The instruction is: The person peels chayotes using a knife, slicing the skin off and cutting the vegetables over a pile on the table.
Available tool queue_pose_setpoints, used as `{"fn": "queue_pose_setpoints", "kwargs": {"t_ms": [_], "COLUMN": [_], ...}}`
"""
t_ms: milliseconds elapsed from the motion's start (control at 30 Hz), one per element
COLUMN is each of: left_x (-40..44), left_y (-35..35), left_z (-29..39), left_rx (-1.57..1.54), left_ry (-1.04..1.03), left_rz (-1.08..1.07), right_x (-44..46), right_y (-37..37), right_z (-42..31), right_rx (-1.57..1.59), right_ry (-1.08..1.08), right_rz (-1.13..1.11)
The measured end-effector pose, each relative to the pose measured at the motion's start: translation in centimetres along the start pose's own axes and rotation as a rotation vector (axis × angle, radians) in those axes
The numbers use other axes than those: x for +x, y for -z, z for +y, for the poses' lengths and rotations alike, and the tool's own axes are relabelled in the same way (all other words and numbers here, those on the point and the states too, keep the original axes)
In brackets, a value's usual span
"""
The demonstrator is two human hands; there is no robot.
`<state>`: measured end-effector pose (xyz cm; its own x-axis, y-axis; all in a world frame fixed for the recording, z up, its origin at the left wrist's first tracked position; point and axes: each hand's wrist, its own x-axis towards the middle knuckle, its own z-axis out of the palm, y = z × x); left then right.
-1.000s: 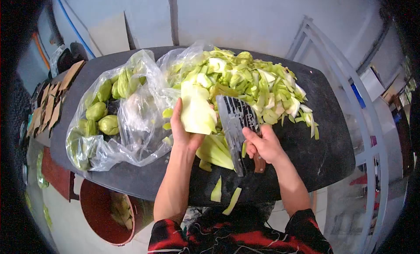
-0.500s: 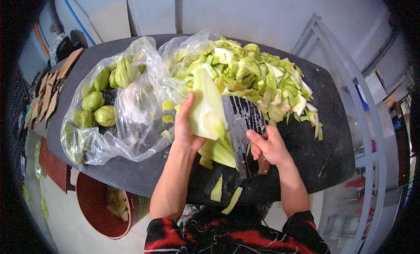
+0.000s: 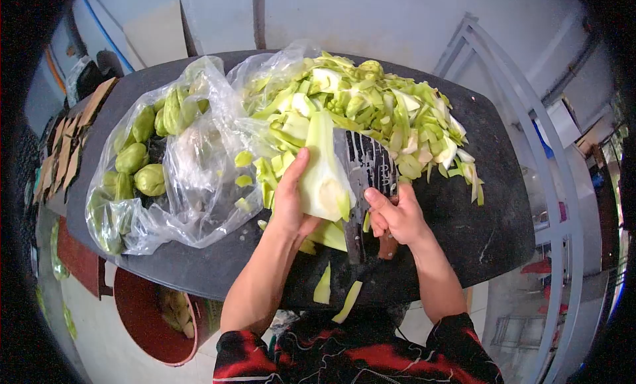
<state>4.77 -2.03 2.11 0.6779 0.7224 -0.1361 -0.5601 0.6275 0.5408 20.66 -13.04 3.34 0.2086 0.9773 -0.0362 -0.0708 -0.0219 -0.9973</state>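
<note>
My left hand (image 3: 289, 202) is closed around a pale green chayote (image 3: 323, 165) with flat cut sides and a cream round patch at its lower end. In my right hand (image 3: 401, 215) is a broad cleaver (image 3: 361, 179), its dark, streaked blade upright along the chayote's right side and its wooden handle partly covered by my fingers. Below the chayote lie cut green pieces, partly hidden by it. Just beyond both hands rises a big heap of green and white chayote pieces (image 3: 377, 106).
A clear plastic bag (image 3: 192, 218) with several whole chayotes (image 3: 132, 157) lies on the dark table (image 3: 470, 232) at left. Loose strips (image 3: 322, 285) rest near the front edge. A reddish bucket (image 3: 149, 331) stands below left; a grey metal rail (image 3: 563, 251) is at right.
The chayote has turned slightly in my left hand, and its round patch now faces me more. The cleaver has moved a little up and left. My view has shifted slightly.
</note>
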Motion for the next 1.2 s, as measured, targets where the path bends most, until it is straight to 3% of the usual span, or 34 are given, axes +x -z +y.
{"fn": "queue_pose_setpoints", "kwargs": {"t_ms": [200, 300, 400, 600, 733, 933, 1133, 1200], "left_x": [-1.1, -0.6, -1.0, -0.3, -0.3, -0.4, -0.1, -0.4], "left_y": [-2.3, -1.2, -2.0, -0.8, -0.3, -1.0, -0.5, -1.1], "left_z": [-0.3, -0.2, -0.7, -1.1, -1.9, -1.1, -1.5, -1.1], "left_rx": [-0.028, 0.085, 0.001, 0.085, 0.017, 0.125, 0.003, -0.062], "left_ry": [-0.096, -0.015, -0.092, -0.037, -0.102, -0.029, 0.038, 0.101], "left_rz": [-0.003, 0.031, 0.0, -0.019, -0.002, -0.032, -0.004, -0.08], "right_x": [0.1, 0.1, 0.0, -0.1, -0.2, -0.4, 0.3, 0.4], "right_y": [0.0, 0.4, 0.1, 1.0, -1.0, 0.1, -0.3, 0.1], "right_z": [0.5, -0.6, -0.1, -0.6, 0.5, -0.7, 0.5, 0.1], "right_rx": [-0.005, -0.043, -0.024, -0.08, 0.01, -0.065, 0.016, 0.005], "right_ry": [0.054, -0.025, 0.061, -0.006, 0.013, -0.028, -0.043, -0.055], "right_rz": [0.01, -0.035, 0.004, -0.052, 0.059, -0.043, 0.021, -0.013]}}
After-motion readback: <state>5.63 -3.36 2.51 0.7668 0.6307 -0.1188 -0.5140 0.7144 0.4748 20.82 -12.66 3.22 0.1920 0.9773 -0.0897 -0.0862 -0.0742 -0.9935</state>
